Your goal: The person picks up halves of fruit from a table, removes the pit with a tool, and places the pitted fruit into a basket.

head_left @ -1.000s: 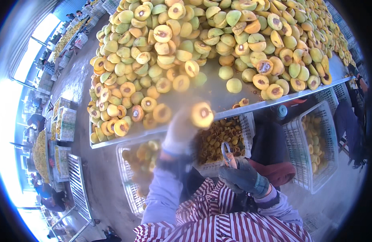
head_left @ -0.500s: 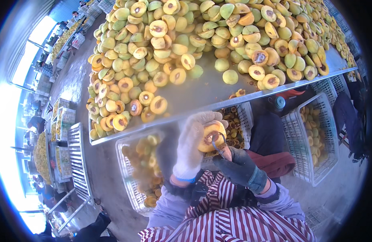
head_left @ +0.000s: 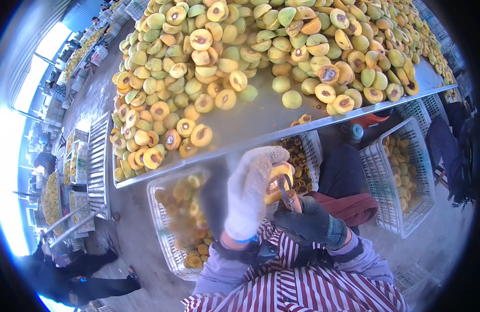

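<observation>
My left hand (head_left: 248,187), in a white glove, is closed around a yellow peach half (head_left: 274,194) above my lap. Its cut face tilts toward the right, with a reddish-brown hollow partly in view. In my right hand (head_left: 311,221), which wears a dark glove with bare skin at the thumb, is a pitting knife (head_left: 287,193) with a curved metal loop. The loop lies against the cut face of the peach half. Ahead, many peach halves (head_left: 226,99) are heaped on a metal table (head_left: 250,136); several show brown pits or pit hollows.
A white crate (head_left: 155,221) of peach halves stands at my left, and another (head_left: 376,179) at my right. Under the table edge, a crate (head_left: 314,153) holds dark scraps. A blue-lidded container (head_left: 357,131) stands beyond my knee. A person in dark clothes (head_left: 91,273) is at lower left.
My left hand has turned the peach half, so its cut face points more to the right. The pitting knife stays at it. The person at lower left has come further into view.
</observation>
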Demonstrator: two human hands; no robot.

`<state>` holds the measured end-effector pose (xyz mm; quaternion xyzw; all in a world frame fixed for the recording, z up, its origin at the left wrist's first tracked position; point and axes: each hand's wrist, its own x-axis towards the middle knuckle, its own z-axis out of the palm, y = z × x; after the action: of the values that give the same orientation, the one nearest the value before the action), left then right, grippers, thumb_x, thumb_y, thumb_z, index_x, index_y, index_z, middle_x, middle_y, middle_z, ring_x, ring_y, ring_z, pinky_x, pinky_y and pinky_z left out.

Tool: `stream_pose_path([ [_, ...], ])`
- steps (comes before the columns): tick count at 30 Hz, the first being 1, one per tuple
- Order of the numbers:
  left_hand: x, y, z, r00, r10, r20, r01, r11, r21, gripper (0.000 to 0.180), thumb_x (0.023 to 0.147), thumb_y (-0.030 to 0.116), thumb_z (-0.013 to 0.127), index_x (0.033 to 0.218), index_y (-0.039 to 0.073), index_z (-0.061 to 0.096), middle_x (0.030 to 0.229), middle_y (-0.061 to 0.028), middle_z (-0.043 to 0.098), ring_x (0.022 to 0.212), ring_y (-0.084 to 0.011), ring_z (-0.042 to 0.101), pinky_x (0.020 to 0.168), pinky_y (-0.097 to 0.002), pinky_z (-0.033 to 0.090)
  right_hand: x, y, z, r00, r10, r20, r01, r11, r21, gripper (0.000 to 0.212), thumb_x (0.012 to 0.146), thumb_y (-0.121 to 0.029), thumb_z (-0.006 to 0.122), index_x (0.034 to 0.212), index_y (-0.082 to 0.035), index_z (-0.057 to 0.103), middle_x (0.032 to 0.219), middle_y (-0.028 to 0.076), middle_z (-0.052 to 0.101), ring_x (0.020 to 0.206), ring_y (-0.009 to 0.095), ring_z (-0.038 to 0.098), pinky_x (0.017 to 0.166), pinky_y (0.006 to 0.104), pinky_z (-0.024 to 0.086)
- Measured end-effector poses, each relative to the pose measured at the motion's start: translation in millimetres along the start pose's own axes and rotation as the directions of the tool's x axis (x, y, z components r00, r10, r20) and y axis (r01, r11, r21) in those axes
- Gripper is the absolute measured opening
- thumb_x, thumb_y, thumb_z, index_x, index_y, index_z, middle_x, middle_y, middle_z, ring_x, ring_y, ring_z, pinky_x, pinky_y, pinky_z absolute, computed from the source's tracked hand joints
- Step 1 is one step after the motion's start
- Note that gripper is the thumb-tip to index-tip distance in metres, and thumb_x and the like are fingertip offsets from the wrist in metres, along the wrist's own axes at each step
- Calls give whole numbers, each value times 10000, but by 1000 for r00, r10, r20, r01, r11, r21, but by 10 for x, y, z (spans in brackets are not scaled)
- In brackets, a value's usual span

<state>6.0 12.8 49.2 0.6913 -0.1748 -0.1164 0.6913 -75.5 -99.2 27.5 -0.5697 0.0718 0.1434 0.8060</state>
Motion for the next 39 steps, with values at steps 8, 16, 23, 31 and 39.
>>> stream_pose_path([
  [8, -1, -79, 3, 960, -275, 46, 276, 913, -302, 213, 823, 99, 551, 1001, -16, 569, 967, -109, 600, 830, -171, 619, 737, -265, 501, -2, 67, 13, 888, -445, 114, 451, 799, -399, 80, 868, -100, 557, 890, -33, 594, 577, -32, 503, 439, 31, 448, 367, 196, 310],
  [16, -120, -146, 22, 997, -69, 25, 70, 994, -83, 270, 923, 182, 444, 1036, -38, 553, 915, -105, 621, 830, -163, 607, 738, -263, 492, -65, 183, 36, 993, -9, -119, 6, 1000, -24, 139, 852, -85, 589, 983, -38, 594, 741, 44, 605, 661, 122, 584, 570, 273, 453],
  [23, -165, 22, 36, 998, -50, -23, 47, 992, -118, 255, 922, 177, 478, 1036, -33, 567, 959, -131, 625, 841, -161, 602, 741, -262, 481, -117, 84, 76, 996, 38, -77, -38, 999, -8, 75, 866, -90, 563, 902, -26, 578, 589, -30, 512, 438, 32, 466, 379, 186, 344],
  [31, -95, -120, 65, 843, 525, 118, -535, 796, 283, 271, 930, 198, 470, 1027, -32, 576, 968, -137, 594, 877, -154, 575, 747, -281, 475, -163, 161, -113, 973, 146, 178, -195, 934, 300, 106, 876, -112, 547, 913, -14, 565, 559, 15, 493, 376, 68, 440, 294, 214, 299],
  [39, -32, 103, 62, 949, -172, 266, 230, 951, -206, 287, 962, 221, 433, 1069, -16, 555, 932, -73, 595, 850, -120, 563, 763, -239, 464, -199, 201, -182, 985, 11, 170, -14, 1000, 14, 221, 845, -102, 537, 1049, -17, 534, 761, 43, 548, 530, 132, 507, 470, 236, 385],
])
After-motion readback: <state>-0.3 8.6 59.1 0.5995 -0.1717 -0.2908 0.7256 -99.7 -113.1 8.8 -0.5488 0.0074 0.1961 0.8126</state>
